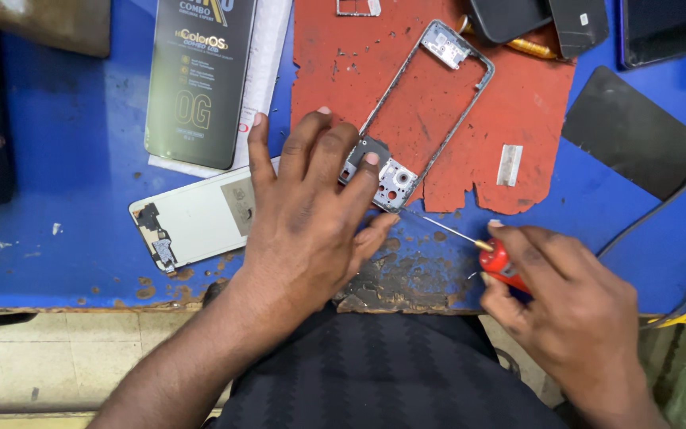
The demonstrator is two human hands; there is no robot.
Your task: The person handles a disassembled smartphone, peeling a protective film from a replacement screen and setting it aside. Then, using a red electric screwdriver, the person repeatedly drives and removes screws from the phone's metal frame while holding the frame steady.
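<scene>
Blue desk (65,159) lies beneath our hands. Our left hand (311,214) spreads flat, fingertips pinning the phone frame (430,111) ahead of it, while our right hand (565,302) grips a red screwdriver (495,258), tip at the frame's near corner.

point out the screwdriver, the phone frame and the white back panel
screwdriver (495,258), head view, on its red handle in the right hand
phone frame (460,97), head view, on its right side rail
white back panel (196,218), head view, on its bare middle
</scene>
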